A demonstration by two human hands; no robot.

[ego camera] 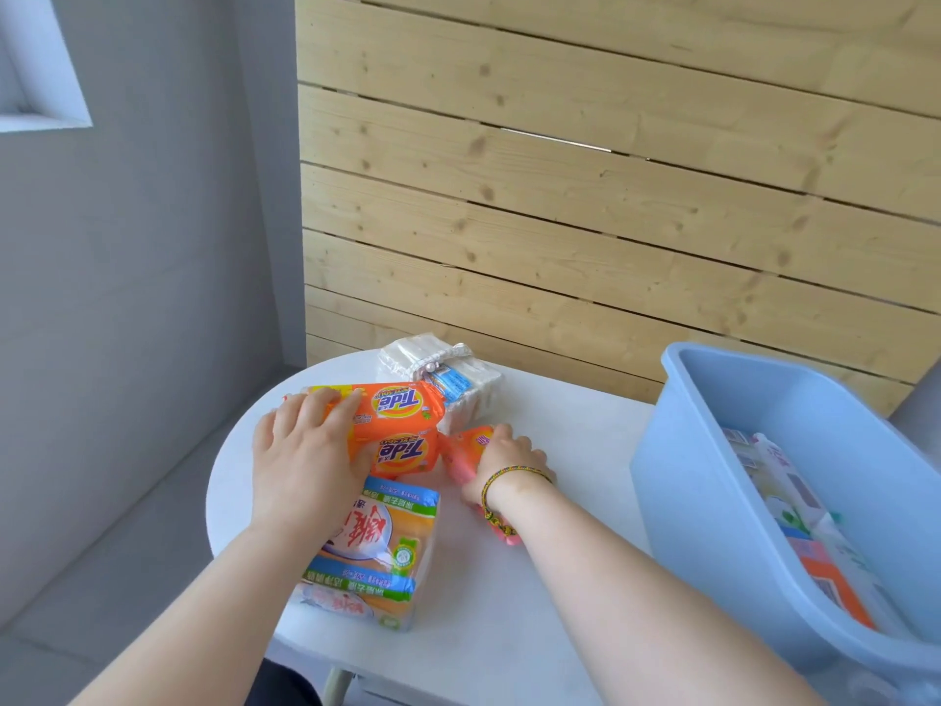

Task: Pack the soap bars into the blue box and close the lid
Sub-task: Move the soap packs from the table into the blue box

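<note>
The left hand (305,450) grips the stacked orange Tide soap bars (399,425) on the white worktop (560,435); the right hand (501,458) closes on a pink soap pack (466,445) — beside them, right, the blue box (713,501) stands open, partly filled.

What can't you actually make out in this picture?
- Blue box: right side cut off by the head view's edge; no lid visible.
- Items inside it: blurred, labels unreadable.
- Pink pack: mostly hidden under the right hand.
- Tide pack: left end covered by the left hand.
</note>
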